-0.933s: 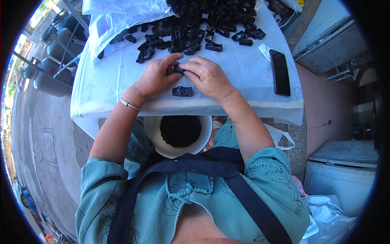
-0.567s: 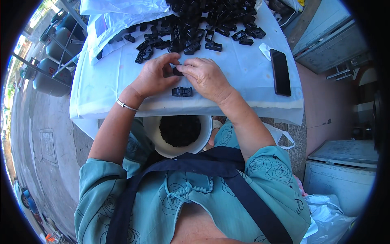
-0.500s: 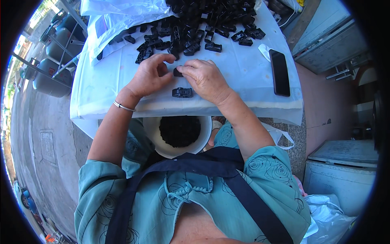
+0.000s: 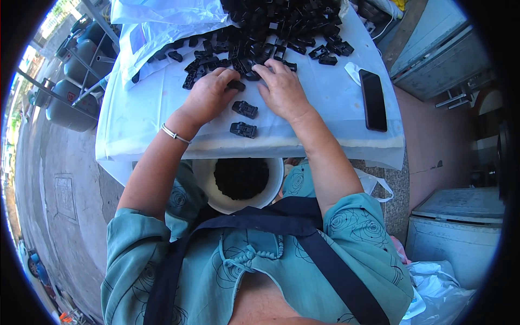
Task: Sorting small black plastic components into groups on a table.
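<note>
Several small black moulded plastic pieces lie in a heap (image 4: 281,30) at the far side of the white-covered table (image 4: 330,116). At the heap's near edge my left hand (image 4: 212,93) is closed, thumb and fingers pinching one black plastic piece (image 4: 236,85). My right hand (image 4: 284,93) reaches to the heap beside it, thumb and fingers apart, fingertips by the loose pieces; no held piece shows in it. Between my wrists lie two separate car-shaped black pieces, an upper one (image 4: 245,109) and a lower one (image 4: 243,130) nearer the table edge.
A phone (image 4: 373,100) lies at the table's right, a white object (image 4: 353,72) by its top. White plastic sheeting (image 4: 168,32) covers part of the heap's left. Below the table edge stands a white basin (image 4: 277,179) holding dark contents (image 4: 241,177). Grey tanks (image 4: 71,105) stand left.
A second car-shaped piece now lies above the first. Both hands have moved away from it to the heap, and my left hand has taken hold of a piece there. My right hand has opened.
</note>
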Demonstrator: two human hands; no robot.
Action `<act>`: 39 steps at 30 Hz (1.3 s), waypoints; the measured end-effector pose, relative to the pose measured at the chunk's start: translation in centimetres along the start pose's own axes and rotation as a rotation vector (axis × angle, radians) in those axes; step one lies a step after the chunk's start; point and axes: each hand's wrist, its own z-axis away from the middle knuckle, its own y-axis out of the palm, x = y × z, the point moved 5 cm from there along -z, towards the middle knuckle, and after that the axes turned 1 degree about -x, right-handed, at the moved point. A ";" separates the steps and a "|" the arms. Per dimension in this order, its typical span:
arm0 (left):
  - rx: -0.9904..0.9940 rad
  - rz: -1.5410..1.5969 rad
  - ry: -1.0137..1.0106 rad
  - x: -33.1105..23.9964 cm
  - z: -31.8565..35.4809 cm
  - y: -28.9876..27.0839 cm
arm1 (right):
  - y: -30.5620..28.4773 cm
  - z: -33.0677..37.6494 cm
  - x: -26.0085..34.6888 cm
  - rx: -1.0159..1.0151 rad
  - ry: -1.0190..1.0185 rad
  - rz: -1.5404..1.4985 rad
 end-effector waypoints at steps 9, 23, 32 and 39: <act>-0.092 0.065 -0.079 -0.7 0.8 0.0 | -1.5 0.8 -0.4 0.271 0.225 -0.100; 0.009 0.361 -0.205 0.2 1.1 0.3 | -0.7 0.1 1.7 0.026 -0.152 -0.501; 0.025 0.262 -0.052 -0.2 1.4 -1.2 | -1.4 1.3 2.7 0.173 -0.129 -0.336; -0.062 -0.155 0.053 -0.4 -1.9 -1.0 | -0.8 1.9 2.9 0.205 -0.086 -0.271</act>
